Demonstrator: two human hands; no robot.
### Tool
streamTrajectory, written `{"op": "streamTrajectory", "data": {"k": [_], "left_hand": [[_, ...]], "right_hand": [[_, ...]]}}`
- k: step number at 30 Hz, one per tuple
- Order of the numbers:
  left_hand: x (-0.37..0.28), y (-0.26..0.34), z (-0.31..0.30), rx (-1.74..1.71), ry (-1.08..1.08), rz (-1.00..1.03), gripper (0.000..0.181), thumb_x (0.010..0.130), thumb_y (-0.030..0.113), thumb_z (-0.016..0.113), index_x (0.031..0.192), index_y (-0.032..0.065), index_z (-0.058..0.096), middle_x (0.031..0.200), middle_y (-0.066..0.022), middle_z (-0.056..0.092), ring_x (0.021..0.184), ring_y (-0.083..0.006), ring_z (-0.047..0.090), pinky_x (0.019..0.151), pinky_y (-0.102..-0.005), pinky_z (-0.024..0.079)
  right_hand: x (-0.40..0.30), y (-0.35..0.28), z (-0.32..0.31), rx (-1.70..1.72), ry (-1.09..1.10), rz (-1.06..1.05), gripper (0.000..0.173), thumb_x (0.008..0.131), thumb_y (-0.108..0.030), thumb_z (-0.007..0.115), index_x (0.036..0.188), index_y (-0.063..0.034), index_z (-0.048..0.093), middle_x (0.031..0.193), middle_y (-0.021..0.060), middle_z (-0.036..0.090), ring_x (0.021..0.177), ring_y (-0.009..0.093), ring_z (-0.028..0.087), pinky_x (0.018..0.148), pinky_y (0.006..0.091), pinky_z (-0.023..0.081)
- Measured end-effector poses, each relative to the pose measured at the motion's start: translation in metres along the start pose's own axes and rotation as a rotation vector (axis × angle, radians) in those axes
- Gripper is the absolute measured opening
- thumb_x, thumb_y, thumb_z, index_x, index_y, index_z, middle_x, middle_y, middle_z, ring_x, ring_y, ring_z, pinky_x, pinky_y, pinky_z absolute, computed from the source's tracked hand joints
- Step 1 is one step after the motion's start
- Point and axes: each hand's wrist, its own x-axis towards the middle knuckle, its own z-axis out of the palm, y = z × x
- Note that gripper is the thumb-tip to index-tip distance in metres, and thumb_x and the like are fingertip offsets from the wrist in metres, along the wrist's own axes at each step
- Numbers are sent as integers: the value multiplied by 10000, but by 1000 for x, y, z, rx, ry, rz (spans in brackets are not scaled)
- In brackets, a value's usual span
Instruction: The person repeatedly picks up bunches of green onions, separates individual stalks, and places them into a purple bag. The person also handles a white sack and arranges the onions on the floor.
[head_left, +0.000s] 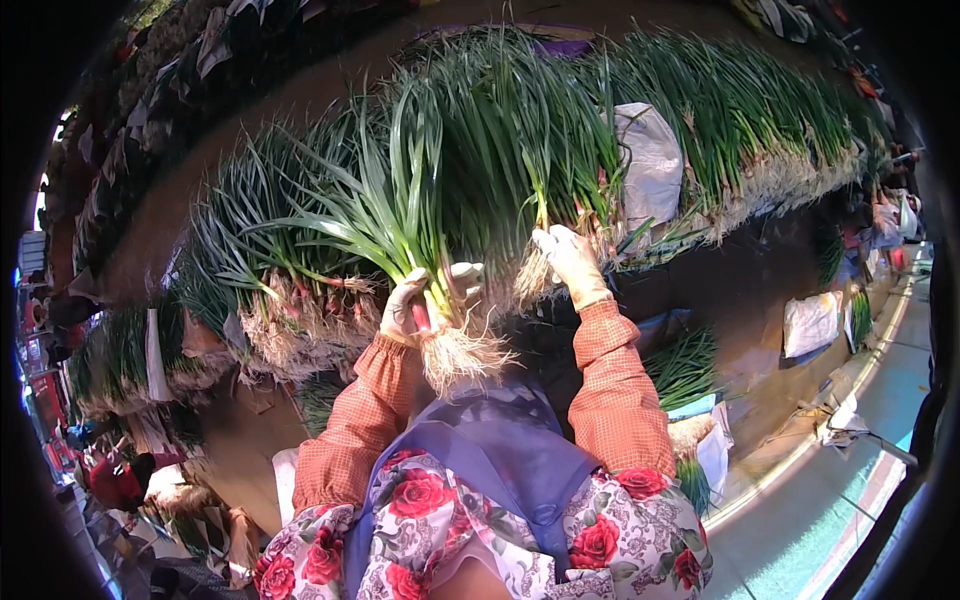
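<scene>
Gripped in my gloved left hand (405, 306) is a bunch of green onions (409, 202), with reddish stalk bases and pale roots (461, 352) hanging below the fingers. Its leaves fan up and to the left. To the right, my gloved right hand (568, 253) closes around the lower stalks of another, thinner piece of green onion (541, 199), its roots dangling beside the fingers. Just behind both hands runs a long heap of green onions (495, 135), leaves pointing away and roots towards me.
A white sack (651, 165) lies against the heap on the right. More green onions (795, 142) continue beyond it, and others (686, 367) lie low at the right. A white bag (812, 324) rests farther right on the brown floor. A person in red (116, 480) is at the far left.
</scene>
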Motion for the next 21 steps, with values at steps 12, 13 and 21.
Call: {"op": "streamTrajectory", "data": {"k": [12,13,21], "left_hand": [[-5,-21,7,-13,135,-152,288,857,127,538,1123,18,563,1050,-151,639,936,-262,628,796,-394,541],[-6,-21,9,-17,139,-123,277,852,114,543,1114,30,575,1041,-147,641,928,-263,629,823,-398,533],[-1,-34,-45,-69,307,-57,296,860,116,554,1140,22,552,1015,-154,647,903,-271,638,801,-395,538]], "right_hand": [[4,23,32,785,-91,90,232,968,-213,468,903,-8,556,867,122,663,462,78,536,422,217,434],[-1,20,29,768,-171,-36,267,962,-248,490,1041,0,549,918,88,650,586,83,580,529,209,471],[-20,27,86,779,-366,-256,232,917,-167,576,1083,-5,563,971,89,628,812,151,607,742,265,493]]}}
